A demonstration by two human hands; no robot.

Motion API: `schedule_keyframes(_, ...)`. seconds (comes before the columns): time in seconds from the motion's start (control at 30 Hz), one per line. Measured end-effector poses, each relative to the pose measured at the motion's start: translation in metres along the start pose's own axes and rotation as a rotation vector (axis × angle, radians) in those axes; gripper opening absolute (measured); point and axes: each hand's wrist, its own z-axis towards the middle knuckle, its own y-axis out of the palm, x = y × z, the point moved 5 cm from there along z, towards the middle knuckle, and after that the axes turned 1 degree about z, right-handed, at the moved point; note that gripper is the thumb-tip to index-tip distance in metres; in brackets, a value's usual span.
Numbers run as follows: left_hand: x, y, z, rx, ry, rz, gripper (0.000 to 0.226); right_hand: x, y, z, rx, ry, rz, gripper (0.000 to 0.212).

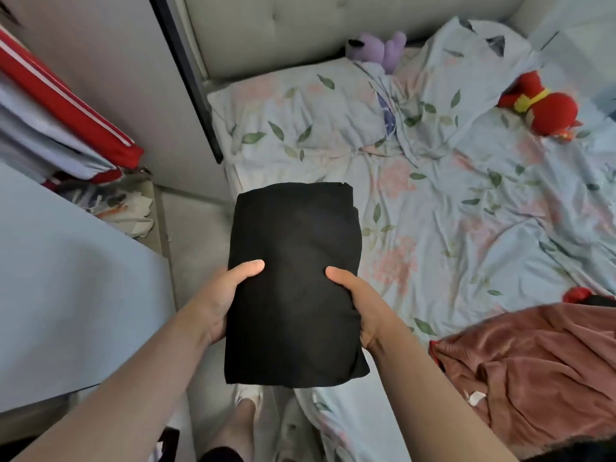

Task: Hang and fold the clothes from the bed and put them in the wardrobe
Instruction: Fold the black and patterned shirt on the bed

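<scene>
My left hand (224, 299) and right hand (358, 303) pinch the folded black garment (293, 285); loosening either side could let it unfold.

Both hands clasp the folded black garment (295, 281)

The left hand (222, 300) grips its left edge and the right hand (361, 308) its right, thumbs pressed flat on top (fingers hidden beneath); both bare forearms reach forward from the lower corners.
</scene>
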Motion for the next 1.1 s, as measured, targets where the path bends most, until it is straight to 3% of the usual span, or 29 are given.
schedule_keyframes(0.23,0.123,-0.036,-0.103,-0.011,0.32,-0.009,0.056,-0.079,0.123,-0.083,-0.129,-0.178,-0.045,0.053)
schedule_keyframes(0.33,0.176,-0.055,-0.135,0.024,0.455,0.027,0.054,-0.112,0.178,-0.098,-0.19,-0.237,-0.097,0.057)
schedule_keyframes(0.47,0.238,-0.084,-0.169,0.165,0.609,0.125,0.034,-0.158,0.254,-0.114,-0.23,-0.402,-0.23,0.041)
schedule_keyframes(0.63,0.29,-0.123,-0.197,0.375,0.686,0.218,0.088,-0.195,0.329,-0.127,-0.313,-0.543,-0.342,0.028)
schedule_keyframes(0.77,0.317,-0.146,-0.21,0.455,0.771,0.176,0.08,-0.21,0.374,-0.134,-0.38,-0.588,-0.373,0.024)
schedule_keyframes(0.97,0.347,-0.171,-0.228,0.567,0.818,0.095,0.076,-0.23,0.427,-0.142,-0.444,-0.633,-0.48,0.052)
schedule_keyframes(1.1,0.374,-0.175,-0.243,0.588,0.857,0.081,0.088,-0.255,0.454,-0.148,-0.466,-0.696,-0.491,0.034)
